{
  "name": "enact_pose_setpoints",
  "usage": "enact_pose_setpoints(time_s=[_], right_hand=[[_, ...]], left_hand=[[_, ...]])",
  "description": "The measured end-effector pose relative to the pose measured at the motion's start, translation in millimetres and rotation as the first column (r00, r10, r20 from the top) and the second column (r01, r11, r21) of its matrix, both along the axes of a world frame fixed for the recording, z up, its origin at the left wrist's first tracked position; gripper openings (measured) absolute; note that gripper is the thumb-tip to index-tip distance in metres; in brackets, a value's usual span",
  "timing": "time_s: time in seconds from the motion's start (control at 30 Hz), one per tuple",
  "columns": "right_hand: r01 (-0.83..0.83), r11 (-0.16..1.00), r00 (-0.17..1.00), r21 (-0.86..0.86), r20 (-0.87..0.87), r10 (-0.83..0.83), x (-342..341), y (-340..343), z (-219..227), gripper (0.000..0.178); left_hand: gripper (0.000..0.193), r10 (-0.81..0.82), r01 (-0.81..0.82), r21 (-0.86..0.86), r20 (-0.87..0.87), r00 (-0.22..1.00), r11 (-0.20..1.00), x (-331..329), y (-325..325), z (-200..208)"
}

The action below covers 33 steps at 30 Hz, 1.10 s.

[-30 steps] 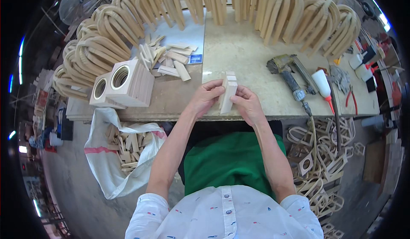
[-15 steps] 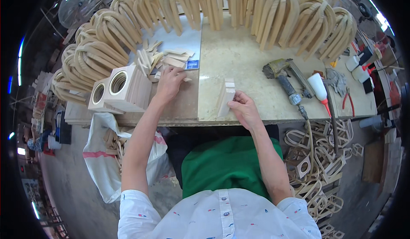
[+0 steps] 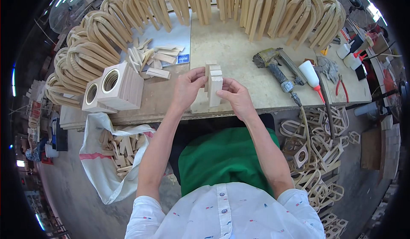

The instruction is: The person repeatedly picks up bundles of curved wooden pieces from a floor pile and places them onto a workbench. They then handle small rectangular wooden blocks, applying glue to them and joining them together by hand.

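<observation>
Between my hands, above the front part of the table, a small bundle of pale wooden strips (image 3: 216, 87) stands upright with uneven top ends. My right hand (image 3: 237, 98) grips the bundle from the right, thumb on its near face. On the other side, my left hand (image 3: 188, 88) pinches a strip at the bundle's left edge. Further left lies a loose pile of short wooden strips (image 3: 154, 56), one of them apart at the pile's near side. Square wooden blocks with round holes (image 3: 121, 87) stand at the table's left front.
Bundles of bent wooden arches (image 3: 267, 8) line the table's back and left. At right lie a nail gun (image 3: 277, 70) with hose, a white glue bottle (image 3: 309, 74) and red pliers (image 3: 341, 85). A white sack (image 3: 92, 153) of offcuts stands below left; wooden frames (image 3: 320, 153) pile below right.
My left hand has moved right from the strip pile, bringing a strip to the bundle. My right hand has shifted slightly left with the bundle. The whole view has shifted a little.
</observation>
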State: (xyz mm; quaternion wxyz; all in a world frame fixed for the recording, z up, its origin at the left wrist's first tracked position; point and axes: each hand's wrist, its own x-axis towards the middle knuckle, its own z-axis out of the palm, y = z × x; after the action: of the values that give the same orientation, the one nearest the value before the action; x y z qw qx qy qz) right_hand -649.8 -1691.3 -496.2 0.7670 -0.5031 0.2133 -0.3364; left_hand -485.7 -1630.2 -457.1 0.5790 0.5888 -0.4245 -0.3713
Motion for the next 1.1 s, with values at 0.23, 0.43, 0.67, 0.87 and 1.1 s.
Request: enact_pose_setpoints(time_s=[0.23, 0.43, 0.67, 0.87, 1.1], right_hand=[[0.019, 0.999, 0.999, -0.027, -0.048, -0.02, -5, 5, -2, 0.044], [0.005, 1.0, 1.0, -0.021, -0.004, -0.005, -6, 4, 0, 0.042], [0.084, 0.996, 0.995, -0.04, -0.051, -0.086, 0, 7, -5, 0.036], [0.252, 0.924, 0.952, -0.289, -0.099, -0.29, -14, 2, -17, 0.033], [0.443, 0.842, 0.849, -0.308, -0.158, -0.504, -46, 2, -39, 0.023]], left_hand=[[0.032, -0.05, 0.05, -0.006, -0.016, 0.999, 0.999, -7, 7, 0], [0.043, -0.13, 0.131, -0.007, 0.048, 0.99, 0.991, -7, 14, -2], [0.055, 0.044, -0.044, -0.041, 0.017, 0.999, 0.998, -45, 21, -14], [0.053, 0.139, -0.042, -0.147, 0.751, 0.645, 0.988, -41, 3, -17], [0.053, 0.169, 0.014, -0.17, 0.984, 0.063, 0.985, -15, 2, -49]])
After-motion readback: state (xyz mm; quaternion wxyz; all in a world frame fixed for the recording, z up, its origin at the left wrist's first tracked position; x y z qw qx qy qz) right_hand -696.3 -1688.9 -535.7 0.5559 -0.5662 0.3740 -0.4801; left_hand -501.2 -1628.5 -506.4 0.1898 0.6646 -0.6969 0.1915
